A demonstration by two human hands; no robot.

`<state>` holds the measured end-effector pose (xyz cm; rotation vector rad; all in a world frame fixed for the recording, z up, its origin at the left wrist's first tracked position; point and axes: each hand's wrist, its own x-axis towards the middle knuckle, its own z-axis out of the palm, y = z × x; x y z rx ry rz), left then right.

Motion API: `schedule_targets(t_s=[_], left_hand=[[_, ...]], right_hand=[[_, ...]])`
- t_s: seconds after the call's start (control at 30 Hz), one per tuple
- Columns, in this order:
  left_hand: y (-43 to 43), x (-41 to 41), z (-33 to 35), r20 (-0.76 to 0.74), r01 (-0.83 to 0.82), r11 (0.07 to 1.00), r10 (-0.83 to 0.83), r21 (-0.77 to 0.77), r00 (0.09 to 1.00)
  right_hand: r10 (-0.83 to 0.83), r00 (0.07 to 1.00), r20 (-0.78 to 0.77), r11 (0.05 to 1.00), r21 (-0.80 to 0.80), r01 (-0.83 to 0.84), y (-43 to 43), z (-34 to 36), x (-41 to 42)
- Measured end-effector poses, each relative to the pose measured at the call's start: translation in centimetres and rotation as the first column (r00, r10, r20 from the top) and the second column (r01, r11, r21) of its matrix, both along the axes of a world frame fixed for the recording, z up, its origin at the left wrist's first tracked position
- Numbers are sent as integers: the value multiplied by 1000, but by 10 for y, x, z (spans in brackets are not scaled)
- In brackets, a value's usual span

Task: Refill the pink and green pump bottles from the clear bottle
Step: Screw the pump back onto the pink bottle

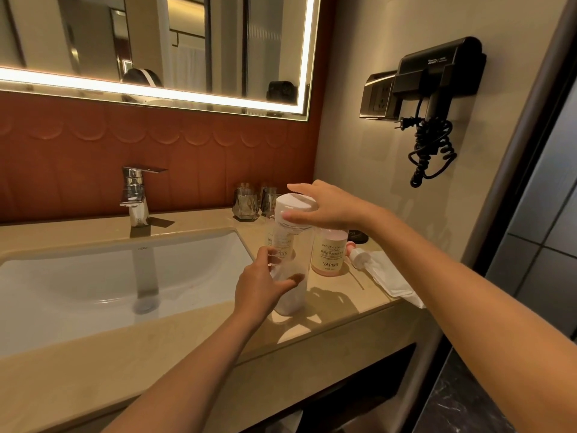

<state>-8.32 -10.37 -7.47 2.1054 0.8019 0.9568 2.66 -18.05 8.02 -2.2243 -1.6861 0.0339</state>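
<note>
Counter: the beige stone vanity counter [343, 310] carries everything.
Clear bottle: the tall clear plastic bottle [292, 295] stands upright near the front edge, with a wide white cap [295, 203] on top.
Pink bottle: the pink-tinted labelled bottle [329, 254] stands just to its right with its neck open. Its white pump head [359, 256] lies on a white cloth [390, 276].
Third bottle: the half-hidden labelled bottle [269, 237] stands behind the clear one, and its colour cannot be told.
Risk: a hard twist could tip the tall bottle against the open pink one and spill it. The cap could also slip into the basin.
Left hand [259, 289]: fingers are wrapped round the clear bottle's body, bracing it.
Right hand [327, 204]: thumb and fingers are curled round the cap from above.
</note>
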Motion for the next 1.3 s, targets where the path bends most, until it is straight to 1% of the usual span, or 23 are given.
schedule_targets(t_s=[0.1,0.17,0.2,0.27,0.33,0.4,0.43,0.47,0.5,0.57,0.6,0.63,0.73,0.77,0.8,0.93,0.97,1.0,1.07,1.13,1.23,1.27,1.3], left_hand=[[0,0,0,1,-3,1000,3,9,1000],[0,-1,-1,5,-5,1000,5,12,1000],[1,-1,-1,8,-5,1000,5,9,1000],[0,-1,-1,10,-1,1000,1,10,1000],[0,-1,-1,9,-1,1000,1,14,1000],[0,-1,-1,7,1,1000,-1,12,1000],[0,-1,-1,7,2,1000,-2,10,1000],[1,-1,-1,8,1,1000,-1,9,1000],[1,-1,-2,8,0,1000,0,11,1000],[1,-2,-2,11,-1,1000,1,15,1000],[0,-2,-2,12,0,1000,0,17,1000],[0,-2,-1,14,0,1000,0,18,1000],[-2,-2,-1,10,0,1000,0,14,1000],[-1,-2,-1,8,1,1000,-1,10,1000],[-2,-2,-1,7,4,1000,-4,6,1000],[-1,-2,-1,6,1,1000,-1,15,1000],[-1,-2,-1,9,-2,1000,1,20,1000],[-1,-2,-1,10,-2,1000,2,21,1000],[-2,-2,-1,13,3,1000,-3,18,1000],[-2,-3,-1,13,6,1000,-6,21,1000],[-2,-3,-1,4,3,1000,-3,18,1000],[-1,-2,0,3,5,1000,-5,17,1000],[-1,-2,-1,2,7,1000,-7,15,1000]], right_hand=[[95,989,-110,991,-84,-104,-2,11,-2],[145,975,-170,983,-89,-162,-4,14,-4],[142,974,-177,984,-78,-158,-4,13,-4],[106,986,-127,994,-24,-110,-3,9,-5],[45,999,2,999,14,-45,-1,6,-7],[-1,989,147,999,-34,6,0,4,-10],[9,985,172,997,-76,4,0,4,-11],[35,988,151,994,-108,-19,0,6,-12],[67,993,98,990,-126,-55,-1,9,-13],[120,993,-2,984,-129,-120,-3,14,-12],[125,992,-8,985,-119,-125,-3,15,-11],[112,993,25,989,-102,-109,-3,14,-11],[-2,978,211,996,-87,20,0,4,-15],[-19,971,237,994,-104,45,1,1,-16],[-20,973,228,992,-119,48,1,1,-16],[101,994,40,976,-199,-91,-5,16,-14],[128,992,8,968,-217,-123,-6,19,-12],[141,990,8,966,-221,-136,-7,21,-11],[130,987,91,978,-175,-112,-6,18,-10],[76,980,184,992,-111,-56,-4,14,-11],[-20,953,302,993,-102,53,-2,11,-12],[-20,953,303,992,-109,55,-2,12,-12],[-2,965,261,992,-122,35,-2,13,-11]])
